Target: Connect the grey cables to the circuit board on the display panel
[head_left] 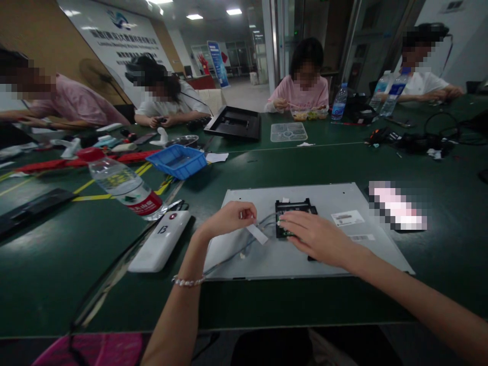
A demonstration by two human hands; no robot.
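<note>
In the head view, a flat silver-grey panel lies on the table before me. A black bracket with a green circuit board sits on its back, and thin grey cables run from it to the left. My left hand is closed in a pinch above the panel's left part, at the end of a white strip that hangs beside the cables. Stretched flat, the fingers of my right hand rest over the bracket and hide part of the board.
Left of the panel are a white power bank and a tilted water bottle. A blue basket and black tray stand farther back. A blurred-out pink object lies right. Several people sit around the green table.
</note>
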